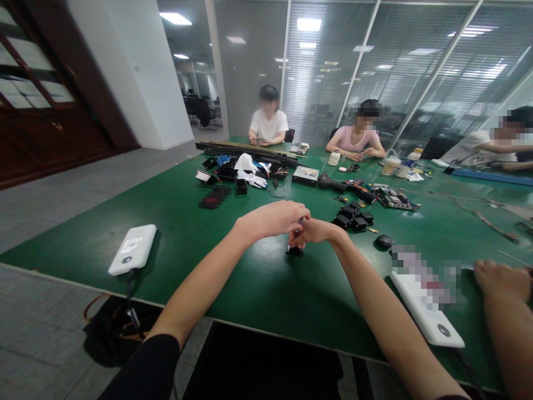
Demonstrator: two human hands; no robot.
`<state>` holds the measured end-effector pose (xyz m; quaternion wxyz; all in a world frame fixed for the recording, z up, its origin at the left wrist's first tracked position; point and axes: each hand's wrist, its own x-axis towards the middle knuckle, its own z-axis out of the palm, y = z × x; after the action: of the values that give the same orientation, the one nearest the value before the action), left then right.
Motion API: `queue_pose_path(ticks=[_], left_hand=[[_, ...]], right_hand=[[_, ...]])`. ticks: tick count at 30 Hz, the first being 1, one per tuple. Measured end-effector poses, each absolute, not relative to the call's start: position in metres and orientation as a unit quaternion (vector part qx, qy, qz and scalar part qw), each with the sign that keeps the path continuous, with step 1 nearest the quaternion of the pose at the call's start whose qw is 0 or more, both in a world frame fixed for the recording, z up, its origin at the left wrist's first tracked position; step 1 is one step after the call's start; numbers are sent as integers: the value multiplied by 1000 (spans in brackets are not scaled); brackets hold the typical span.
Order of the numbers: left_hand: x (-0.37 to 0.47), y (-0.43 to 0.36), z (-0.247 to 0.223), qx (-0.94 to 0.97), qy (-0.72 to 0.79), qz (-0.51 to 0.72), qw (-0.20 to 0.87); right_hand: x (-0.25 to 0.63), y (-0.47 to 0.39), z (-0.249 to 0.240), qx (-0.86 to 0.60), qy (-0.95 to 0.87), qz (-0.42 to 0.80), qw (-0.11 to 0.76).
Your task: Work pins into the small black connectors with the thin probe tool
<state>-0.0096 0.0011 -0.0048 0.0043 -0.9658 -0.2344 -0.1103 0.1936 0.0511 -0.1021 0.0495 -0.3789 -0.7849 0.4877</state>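
Observation:
A small black part [295, 251] rests on the green table in front of me, its upper side mostly covered by fingers. My right hand [314, 230] reaches down over it with fingertips pinched together just above and against it. From the left, my left hand [283, 218] arches over the same spot, its curled fingers meeting those of the right hand. A bit of something purple [301, 220] shows between the two hands; its kind is hidden. Right of the hands lies a cluster of small black boxes [353, 216].
On the green table [200, 244] are a white power bank [133, 250], another one [425, 311] at right, a black mouse [383, 241], a power tool [347, 186], a circuit board [393, 197] and white gloves [250, 172]. A neighbour's hand [503, 280] rests at right. Several people sit beyond.

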Motion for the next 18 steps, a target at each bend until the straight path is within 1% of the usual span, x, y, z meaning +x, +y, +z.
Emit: queue_pose_path(ticks=[2, 7, 15, 18], left_hand=[[-10, 4, -6, -971, -216, -107, -10], [-7, 12, -11, -973, -205, -109, -1], [-3, 2, -8, -947, -288, -106, 93], [-4, 3, -8, -948, -288, -113, 71]], right_hand=[[194, 52, -104, -377, -780, 497, 54], [194, 51, -105, -391, -771, 499, 61], [190, 48, -100, -386, -781, 488, 60], [190, 48, -100, -391, -779, 487, 55]])
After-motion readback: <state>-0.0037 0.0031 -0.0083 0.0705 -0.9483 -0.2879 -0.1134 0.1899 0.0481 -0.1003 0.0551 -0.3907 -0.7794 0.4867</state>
